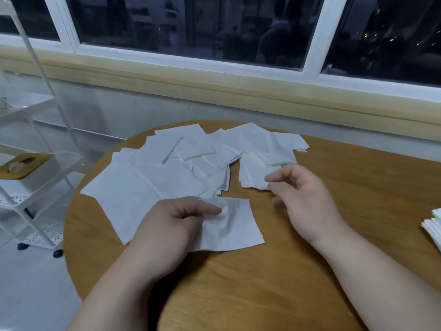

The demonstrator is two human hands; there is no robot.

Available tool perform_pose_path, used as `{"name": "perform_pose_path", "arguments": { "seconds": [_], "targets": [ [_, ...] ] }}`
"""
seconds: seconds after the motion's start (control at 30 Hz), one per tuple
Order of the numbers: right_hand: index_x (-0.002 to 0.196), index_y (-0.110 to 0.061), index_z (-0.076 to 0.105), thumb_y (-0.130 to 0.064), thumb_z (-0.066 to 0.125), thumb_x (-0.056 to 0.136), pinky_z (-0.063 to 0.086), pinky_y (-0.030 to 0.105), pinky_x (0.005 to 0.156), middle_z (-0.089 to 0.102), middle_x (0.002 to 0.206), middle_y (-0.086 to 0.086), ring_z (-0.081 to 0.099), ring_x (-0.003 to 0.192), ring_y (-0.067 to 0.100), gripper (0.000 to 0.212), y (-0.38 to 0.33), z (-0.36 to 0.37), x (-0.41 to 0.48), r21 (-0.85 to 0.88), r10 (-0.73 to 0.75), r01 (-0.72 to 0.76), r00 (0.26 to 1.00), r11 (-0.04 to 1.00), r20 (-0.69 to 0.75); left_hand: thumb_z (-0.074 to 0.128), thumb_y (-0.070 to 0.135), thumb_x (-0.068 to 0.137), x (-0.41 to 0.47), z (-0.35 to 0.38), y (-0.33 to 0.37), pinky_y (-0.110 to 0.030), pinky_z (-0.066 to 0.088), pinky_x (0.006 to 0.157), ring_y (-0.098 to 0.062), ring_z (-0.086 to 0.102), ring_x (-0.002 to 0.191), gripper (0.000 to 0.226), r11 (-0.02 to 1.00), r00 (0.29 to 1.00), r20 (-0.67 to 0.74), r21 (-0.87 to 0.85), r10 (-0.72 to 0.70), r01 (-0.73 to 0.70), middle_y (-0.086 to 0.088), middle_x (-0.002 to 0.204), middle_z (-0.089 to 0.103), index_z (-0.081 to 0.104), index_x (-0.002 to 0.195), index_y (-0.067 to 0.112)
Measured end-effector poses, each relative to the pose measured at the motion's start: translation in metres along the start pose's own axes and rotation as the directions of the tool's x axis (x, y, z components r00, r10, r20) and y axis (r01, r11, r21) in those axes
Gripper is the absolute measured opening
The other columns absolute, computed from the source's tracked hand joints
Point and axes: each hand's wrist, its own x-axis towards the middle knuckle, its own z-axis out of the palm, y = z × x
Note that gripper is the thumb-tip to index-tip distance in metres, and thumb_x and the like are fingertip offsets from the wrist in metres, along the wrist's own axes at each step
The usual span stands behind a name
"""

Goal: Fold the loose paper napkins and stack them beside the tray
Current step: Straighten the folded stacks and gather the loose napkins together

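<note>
Several loose white paper napkins lie spread over the far half of the round wooden table. My left hand pinches a small folded napkin at its left edge, thumb on top. My right hand hovers to the right of it with relaxed, slightly curled fingers and holds nothing; its fingertips are near the edge of another loose napkin. A stack of folded napkins shows at the right edge of the view. No tray is in view.
A white wire shelf rack on castors stands left of the table, with a yellow-topped box on one shelf. Behind the table runs a wall and a window sill.
</note>
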Motion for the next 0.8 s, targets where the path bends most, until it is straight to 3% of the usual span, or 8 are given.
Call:
{"name": "perform_pose_path", "arguments": {
  "seconds": [0.07, 0.17, 0.33, 0.47, 0.63, 0.8],
  "targets": [
    [0.088, -0.029, 0.066, -0.019, 0.063, 0.091, 0.048, 0.028, 0.078, 0.067, 0.095, -0.014, 0.062, 0.091, 0.008, 0.010, -0.008, 0.015, 0.021, -0.128, -0.036, 0.039, 0.999, 0.991, 0.026, 0.054, 0.000, 0.091, 0.002, -0.007, -0.002, -0.015, 0.042, 0.071, 0.002, 0.064, 0.085, 0.052, 1.000, 1.000, 0.003, -0.011, 0.014, -0.014, 0.030, 0.096, 0.071, 0.079, 0.077, 0.043],
    [0.094, -0.029, 0.064, -0.024, 0.060, 0.092, 0.040, 0.023, 0.079, 0.059, 0.104, -0.017, 0.054, 0.105, 0.010, 0.007, -0.013, 0.037, 0.059, -0.346, -0.116, 0.136, 0.990, 0.928, 0.079, 0.055, -0.001, 0.091, 0.006, -0.017, -0.004, -0.014, 0.040, 0.073, 0.010, 0.062, 0.089, 0.051, 0.999, 1.000, -0.021, -0.045, 0.018, -0.019, 0.035, 0.098, 0.069, 0.079, 0.077, 0.042],
    [0.117, -0.024, 0.066, -0.029, 0.056, 0.093, 0.038, 0.035, 0.101, 0.058, 0.130, -0.002, 0.042, 0.130, 0.023, 0.026, -0.005, 0.062, 0.124, -0.624, -0.127, 0.179, 0.984, 0.761, 0.127, 0.053, -0.002, 0.093, 0.011, -0.017, -0.006, -0.005, 0.041, 0.065, 0.007, 0.064, 0.084, 0.050, 0.998, 0.998, 0.055, -0.065, 0.000, 0.003, 0.027, 0.094, 0.073, 0.080, 0.080, 0.039],
    [0.112, -0.025, 0.067, -0.030, 0.055, 0.092, 0.044, 0.044, 0.101, 0.063, 0.122, -0.001, 0.049, 0.122, 0.026, 0.023, 0.003, 0.074, 0.149, -0.745, -0.089, 0.209, 0.976, 0.634, 0.198, 0.053, 0.005, 0.095, 0.015, -0.017, -0.010, -0.005, 0.038, 0.053, 0.004, 0.061, 0.065, 0.048, 0.998, 0.999, -0.006, -0.041, -0.040, 0.040, 0.022, 0.080, 0.073, 0.079, 0.080, 0.043],
    [0.093, -0.024, 0.070, -0.018, 0.047, 0.093, 0.050, 0.043, 0.088, 0.068, 0.098, -0.002, 0.056, 0.103, 0.025, 0.024, 0.006, 0.075, 0.156, -0.808, -0.136, 0.222, 0.975, 0.545, 0.177, 0.054, 0.006, 0.095, 0.015, -0.016, -0.010, -0.004, 0.035, 0.053, 0.012, 0.058, 0.065, 0.046, 0.998, 0.999, 0.007, -0.033, -0.046, 0.046, 0.028, 0.078, 0.071, 0.078, 0.082, 0.043],
    [0.092, -0.018, 0.069, -0.015, 0.045, 0.094, 0.050, 0.042, 0.085, 0.065, 0.098, 0.003, 0.054, 0.100, 0.027, 0.024, 0.004, 0.075, 0.155, -0.840, -0.135, 0.222, 0.975, 0.495, 0.179, 0.055, 0.006, 0.094, 0.013, -0.017, -0.010, -0.004, 0.036, 0.055, 0.013, 0.058, 0.067, 0.044, 0.999, 0.999, -0.002, -0.042, -0.033, 0.033, 0.029, 0.078, 0.070, 0.078, 0.083, 0.042]
  ]
}}
